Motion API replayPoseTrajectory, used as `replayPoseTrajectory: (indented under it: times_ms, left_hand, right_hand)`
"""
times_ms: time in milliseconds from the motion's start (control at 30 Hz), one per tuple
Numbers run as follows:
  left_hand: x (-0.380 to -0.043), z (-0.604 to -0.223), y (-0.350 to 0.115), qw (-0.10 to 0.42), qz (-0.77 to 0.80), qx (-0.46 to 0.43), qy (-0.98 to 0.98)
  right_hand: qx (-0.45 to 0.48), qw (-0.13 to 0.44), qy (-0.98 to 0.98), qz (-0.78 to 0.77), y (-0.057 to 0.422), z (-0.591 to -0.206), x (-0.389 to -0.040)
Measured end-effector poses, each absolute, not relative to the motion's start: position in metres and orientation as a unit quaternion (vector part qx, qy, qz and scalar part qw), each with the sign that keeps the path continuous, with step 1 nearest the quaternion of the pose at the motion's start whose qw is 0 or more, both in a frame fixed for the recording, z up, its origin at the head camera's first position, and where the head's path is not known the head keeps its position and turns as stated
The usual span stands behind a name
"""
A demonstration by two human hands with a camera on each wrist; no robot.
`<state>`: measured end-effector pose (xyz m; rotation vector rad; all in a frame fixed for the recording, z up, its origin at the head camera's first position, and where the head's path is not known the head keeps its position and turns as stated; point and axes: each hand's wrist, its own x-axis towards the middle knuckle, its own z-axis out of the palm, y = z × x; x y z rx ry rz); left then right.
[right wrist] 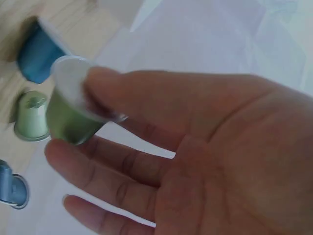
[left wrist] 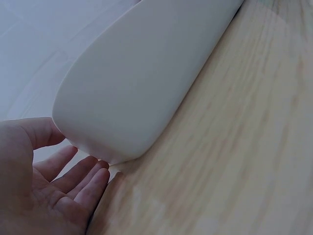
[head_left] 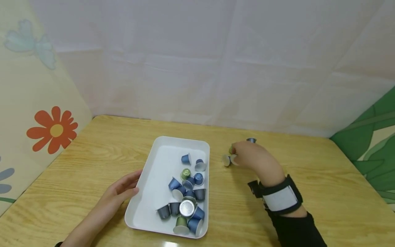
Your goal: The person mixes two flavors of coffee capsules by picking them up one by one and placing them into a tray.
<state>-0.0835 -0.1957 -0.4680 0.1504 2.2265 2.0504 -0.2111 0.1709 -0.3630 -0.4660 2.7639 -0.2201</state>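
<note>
My left hand [head_left: 120, 190] holds the left side of a white tray [head_left: 146, 202]. In the left wrist view its thumb meets the rim and the fingertips touch the tray's outer wall [left wrist: 132, 83]. Inside the tray, mostly on its right side, lie several blue, dark grey and green coffee capsules [head_left: 200, 195]. Right of the tray, my right hand [head_left: 257, 157] pinches a green coffee capsule [right wrist: 68, 117] between thumb and fingers, its pale lid partly under the thumb. Beside that hand are a blue capsule [right wrist: 39, 54] and another green capsule [right wrist: 32, 115].
A capsule with a pale lid [head_left: 226, 160] lies on the wooden table [head_left: 117, 144] near the right hand, and a dark blue one [head_left: 251, 140] sits behind it. White cloth [head_left: 197, 68] hangs along the back edge. Painted panels [head_left: 31, 89] flank the table.
</note>
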Motion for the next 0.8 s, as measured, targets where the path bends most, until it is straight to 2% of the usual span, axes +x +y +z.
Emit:
replayPoseTrajectory:
  times_ms: [433,800]
  left_hand:
    - [-0.083,-0.465,-0.195,0.062,0.67,0.023,0.74]
    - [-0.084,-0.468,-0.195,0.044,0.666,0.035,0.744]
  right_hand:
    - [-0.188,0.079,0.976,-0.071,0.151,-0.349,-0.19]
    - [-0.27,0.007,0.961,-0.057,0.133,-0.353,-0.181]
